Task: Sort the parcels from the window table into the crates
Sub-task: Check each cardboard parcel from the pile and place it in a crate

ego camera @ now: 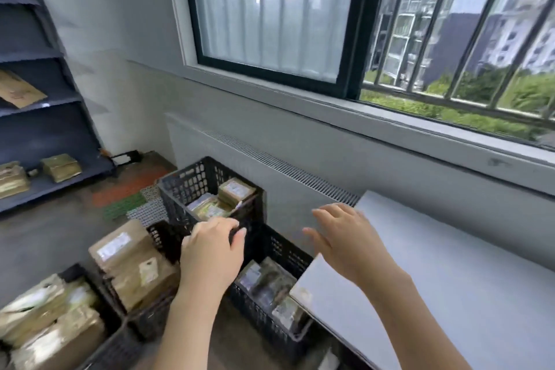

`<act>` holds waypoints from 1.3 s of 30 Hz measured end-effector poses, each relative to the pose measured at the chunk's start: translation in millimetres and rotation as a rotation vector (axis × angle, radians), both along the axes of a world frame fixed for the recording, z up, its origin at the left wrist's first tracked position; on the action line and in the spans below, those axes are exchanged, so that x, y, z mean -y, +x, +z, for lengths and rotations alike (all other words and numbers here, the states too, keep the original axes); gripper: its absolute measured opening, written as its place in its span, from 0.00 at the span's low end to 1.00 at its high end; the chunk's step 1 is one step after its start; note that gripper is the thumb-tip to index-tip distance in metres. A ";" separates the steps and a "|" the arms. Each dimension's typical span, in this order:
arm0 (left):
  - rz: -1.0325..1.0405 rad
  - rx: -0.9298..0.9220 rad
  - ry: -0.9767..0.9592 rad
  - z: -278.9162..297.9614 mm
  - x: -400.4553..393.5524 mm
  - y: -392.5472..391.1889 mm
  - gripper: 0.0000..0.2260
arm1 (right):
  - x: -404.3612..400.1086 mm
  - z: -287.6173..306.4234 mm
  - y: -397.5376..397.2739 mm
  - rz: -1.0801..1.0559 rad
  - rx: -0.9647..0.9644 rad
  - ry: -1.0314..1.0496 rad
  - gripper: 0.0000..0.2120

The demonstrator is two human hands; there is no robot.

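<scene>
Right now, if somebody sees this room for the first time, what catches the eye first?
Probably the two bare hands in the middle: the left hand over the black crates packed with brown parcels, the right hand spread open beside the white table. Then the large barred window above, showing apartment blocks and greenery.
</scene>
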State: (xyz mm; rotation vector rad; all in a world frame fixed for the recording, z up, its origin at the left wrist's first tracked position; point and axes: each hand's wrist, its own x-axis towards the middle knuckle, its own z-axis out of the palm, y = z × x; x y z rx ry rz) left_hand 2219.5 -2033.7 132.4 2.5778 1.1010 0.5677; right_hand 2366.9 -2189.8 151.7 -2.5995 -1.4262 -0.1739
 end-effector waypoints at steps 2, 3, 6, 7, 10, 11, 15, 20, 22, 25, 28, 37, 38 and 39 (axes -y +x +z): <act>-0.059 0.004 -0.007 0.1 30.9 22.8 0.14 | 37.5 -0.3 15.6 -0.065 -0.021 -0.004 0.20; -0.084 0.003 0.000 1.1 43.5 33.2 0.14 | 53.1 -1.1 22.8 -0.090 -0.028 0.009 0.20; -0.172 0.006 0.011 5.2 74.6 64.3 0.14 | 91.9 -1.9 41.0 -0.172 -0.054 0.062 0.21; -0.201 0.012 0.009 4.7 82.6 74.4 0.13 | 102.7 -3.1 46.1 -0.201 -0.066 0.071 0.21; -0.322 0.005 -0.008 -1.7 106.0 108.8 0.12 | 136.2 -9.9 60.8 -0.316 -0.081 0.089 0.21; -0.363 -0.003 -0.020 -5.4 115.1 121.3 0.12 | 148.2 -12.0 64.8 -0.363 -0.078 0.091 0.20; -0.538 0.005 -0.097 -20.3 166.1 166.7 0.13 | 202.8 -21.3 78.8 -0.529 -0.098 0.069 0.20; -0.710 0.017 -0.148 -24.8 243.7 212.1 0.17 | 288.8 -25.2 93.1 -0.700 -0.099 0.054 0.20; -0.757 0.003 -0.128 -22.6 280.0 226.5 0.18 | 331.6 -27.8 97.1 -0.765 -0.101 0.059 0.20; -0.797 -0.033 -0.086 -21.9 339.8 244.5 0.19 | 398.8 -33.5 104.0 -0.844 -0.111 0.069 0.20; -0.797 -0.045 -0.071 -24.0 407.7 262.1 0.20 | 466.0 -37.0 116.1 -0.876 -0.121 0.086 0.24; -0.868 0.012 -0.124 -12.7 626.7 292.7 0.20 | 672.5 -19.4 147.4 -0.914 -0.147 0.078 0.27; -0.879 0.009 -0.117 -12.7 640.5 295.3 0.20 | 687.5 -20.1 151.9 -0.927 -0.156 0.083 0.27; -0.887 0.005 -0.108 -12.9 652.1 298.6 0.20 | 700.4 -21.8 156.7 -0.934 -0.160 0.084 0.27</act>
